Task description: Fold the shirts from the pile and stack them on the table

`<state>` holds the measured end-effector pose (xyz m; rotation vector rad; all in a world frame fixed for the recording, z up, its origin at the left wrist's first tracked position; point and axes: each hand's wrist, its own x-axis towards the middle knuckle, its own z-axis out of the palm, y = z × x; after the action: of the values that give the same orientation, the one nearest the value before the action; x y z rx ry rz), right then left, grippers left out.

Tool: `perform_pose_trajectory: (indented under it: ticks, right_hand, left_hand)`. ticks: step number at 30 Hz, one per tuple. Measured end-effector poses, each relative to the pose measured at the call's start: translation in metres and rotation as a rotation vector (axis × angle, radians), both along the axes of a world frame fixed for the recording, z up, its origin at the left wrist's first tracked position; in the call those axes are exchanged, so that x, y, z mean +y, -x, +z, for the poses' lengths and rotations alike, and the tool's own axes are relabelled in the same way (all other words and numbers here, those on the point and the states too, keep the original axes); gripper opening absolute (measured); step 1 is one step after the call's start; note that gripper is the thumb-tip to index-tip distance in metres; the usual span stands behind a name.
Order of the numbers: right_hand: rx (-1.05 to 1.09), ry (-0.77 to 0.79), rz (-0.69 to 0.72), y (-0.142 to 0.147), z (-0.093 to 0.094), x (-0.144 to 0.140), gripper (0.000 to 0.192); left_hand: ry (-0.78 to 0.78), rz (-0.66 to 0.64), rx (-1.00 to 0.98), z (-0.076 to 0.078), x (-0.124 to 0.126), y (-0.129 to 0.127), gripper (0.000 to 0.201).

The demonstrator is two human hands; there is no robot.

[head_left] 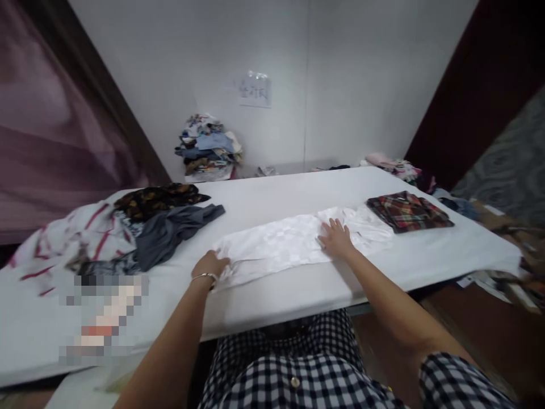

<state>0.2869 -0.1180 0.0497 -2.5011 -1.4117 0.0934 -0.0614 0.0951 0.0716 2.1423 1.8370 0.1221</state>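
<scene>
- A heap of unsorted clothes [140, 227], dark and striped, is piled at the left of the white table [272, 295], well apart from the work in hand.
- The left hand [209, 264] is closed on the left end of the white garment [281, 244]; the cloth is pinched between curled fingers, and a bangle is worn at the wrist.
- The white garment is laid lengthwise across the middle of the table, near its front edge, partly folded into a long strip.
- The right hand [336, 237] is pressed flat on the garment towards its right end, with fingers spread and nothing gripped.
- A folded plaid shirt [407, 211] is set just beside the garment's right end, further back.
- A stack of clothes [208, 149] is seen by the far wall.
- Judged risks: creases could be trapped if the left end is pulled while the right palm slips; the near edge could be dragged off the table; the plaid shirt could be disturbed by a wide sweep.
</scene>
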Motion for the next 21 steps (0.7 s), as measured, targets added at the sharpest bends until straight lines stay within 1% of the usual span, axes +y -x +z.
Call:
perform_pose_trajectory:
  ticks: [3,5,7,9,11,14,17,19,21]
  right_hand:
    - [-0.029,-0.11,0.148,0.031,0.013,0.02,0.058]
    - [0.002,-0.122,0.242,0.054,0.016,0.034,0.06]
    - [0.033,-0.088,0.304,0.073,0.011,0.046,0.061]
    - [0.044,-0.015,0.354,0.085,0.001,0.055,0.06]
    - [0.023,0.045,0.386,0.09,-0.013,0.058,0.058]
    - [-0.025,0.064,0.385,0.091,-0.027,0.059,0.056]
    - [-0.035,0.071,0.377,0.091,-0.031,0.057,0.056]
    - [-0.042,0.071,0.38,0.091,-0.029,0.056,0.056]
    - [-0.045,0.067,0.383,0.091,-0.027,0.056,0.055]
  left_hand:
    - [0.056,0.019,-0.014,0.006,-0.01,-0.005,0.057]
    - [0.047,0.044,-0.043,0.007,-0.016,-0.006,0.057]
    - [0.028,0.067,-0.064,0.006,-0.02,-0.007,0.057]
    - [0.017,0.084,-0.084,0.006,-0.022,-0.006,0.057]
    - [0.011,0.098,-0.102,0.007,-0.023,-0.002,0.061]
    - [0.018,0.124,-0.117,0.009,-0.024,0.005,0.066]
    - [0.043,0.133,-0.121,0.009,-0.025,0.008,0.063]
    - [0.053,0.124,-0.127,0.008,-0.026,0.004,0.06]
    - [0.055,0.124,-0.141,0.006,-0.027,-0.003,0.062]
